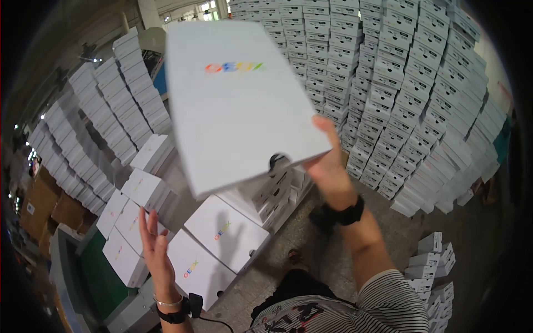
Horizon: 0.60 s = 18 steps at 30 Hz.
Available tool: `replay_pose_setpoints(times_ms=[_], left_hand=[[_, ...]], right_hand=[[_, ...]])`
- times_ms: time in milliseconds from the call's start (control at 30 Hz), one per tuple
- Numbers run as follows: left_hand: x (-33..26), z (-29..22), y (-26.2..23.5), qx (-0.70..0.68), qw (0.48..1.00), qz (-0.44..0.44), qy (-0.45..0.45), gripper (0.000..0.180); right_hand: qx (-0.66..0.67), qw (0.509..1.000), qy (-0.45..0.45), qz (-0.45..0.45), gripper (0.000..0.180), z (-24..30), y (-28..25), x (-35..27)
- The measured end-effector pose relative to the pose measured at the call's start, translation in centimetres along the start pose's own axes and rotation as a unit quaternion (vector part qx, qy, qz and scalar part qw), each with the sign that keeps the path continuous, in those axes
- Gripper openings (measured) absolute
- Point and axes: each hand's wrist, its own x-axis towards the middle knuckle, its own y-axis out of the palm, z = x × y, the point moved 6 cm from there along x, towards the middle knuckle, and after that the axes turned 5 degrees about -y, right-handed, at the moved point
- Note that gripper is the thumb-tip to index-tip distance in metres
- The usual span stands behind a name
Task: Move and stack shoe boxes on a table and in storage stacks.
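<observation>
A white cardboard shoebox [239,122] with multicoloured lettering on its lid fills the upper middle of the head view, raised and tilted. My right hand [327,158] grips it at the near right corner, thumb along the side edge. A dark finger hole shows in its near end. Lower left, my left hand [156,247] is raised with fingers apart and nothing in it. It is in front of a white box [133,225] on the conveyor side. To its right lie two larger white boxes [227,233] side by side, a shadow across them.
Tall stacks of white boxes [388,83] rise at the back and right. More box stacks [105,105] stand at the left, near brown cartons [47,194]. A green conveyor belt [100,277] runs lower left. Smaller piles of boxes [427,272] sit on the floor [344,261] lower right.
</observation>
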Motion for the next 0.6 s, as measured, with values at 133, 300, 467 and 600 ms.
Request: replay_pose_setpoints(times_ms=[133, 300, 467, 600], left_hand=[[1.5, 5.0, 2.3, 0.079, 0.994, 0.021, -0.07, 0.073], [5.8, 9.5, 6.5, 0.059, 0.989, 0.034, -0.131, 0.071], [9.1, 12.4, 10.8, 0.095, 0.977, -0.011, -0.19, 0.072], [9.1, 14.0, 12.3, 0.111, 0.975, -0.023, -0.189, 0.067]], right_hand=[[-0.071, 0.994, -0.08, 0.027, 0.049, 6.3, -4.7, 6.8], [-0.153, 0.984, -0.078, -0.053, 0.047, 9.6, -13.7, 15.8], [-0.173, 0.98, -0.02, -0.098, 0.045, 9.0, -24.6, 26.1], [-0.169, 0.98, 0.034, -0.098, 0.022, 7.8, -28.5, 29.7]])
